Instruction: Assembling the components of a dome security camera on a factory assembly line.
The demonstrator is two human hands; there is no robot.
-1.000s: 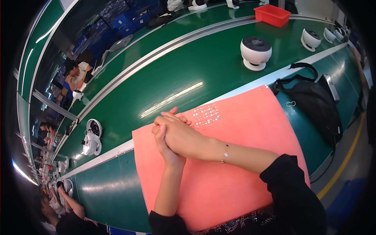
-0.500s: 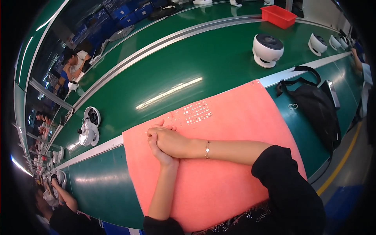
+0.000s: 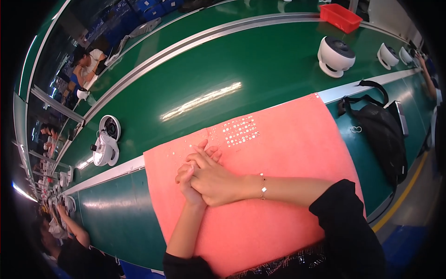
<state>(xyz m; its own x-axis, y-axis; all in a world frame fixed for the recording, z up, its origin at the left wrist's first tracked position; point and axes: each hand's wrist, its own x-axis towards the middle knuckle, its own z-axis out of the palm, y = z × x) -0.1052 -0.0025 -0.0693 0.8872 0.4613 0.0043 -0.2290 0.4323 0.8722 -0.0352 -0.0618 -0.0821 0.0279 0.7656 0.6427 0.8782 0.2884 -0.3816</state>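
My right hand (image 3: 214, 179) lies over my left hand (image 3: 187, 182), the two clasped together and resting on a pink mat (image 3: 288, 153) spread on the near bench. Neither hand holds anything; the left hand's fingers are mostly hidden under the right. A thin bracelet (image 3: 263, 185) circles my right wrist. Several small shiny round parts (image 3: 238, 129) lie in rows on the mat just beyond my fingertips.
A green conveyor belt (image 3: 209, 69) runs behind the mat. White round fan-like units stand on it at the right (image 3: 335, 56) and left (image 3: 106, 144). A black bag (image 3: 381, 135) lies right of the mat. A red bin (image 3: 340, 17) sits far back. Other people work at the left.
The view has shifted, so my clasped hands sit a little lower and more central on the mat. The hands stay clasped throughout.
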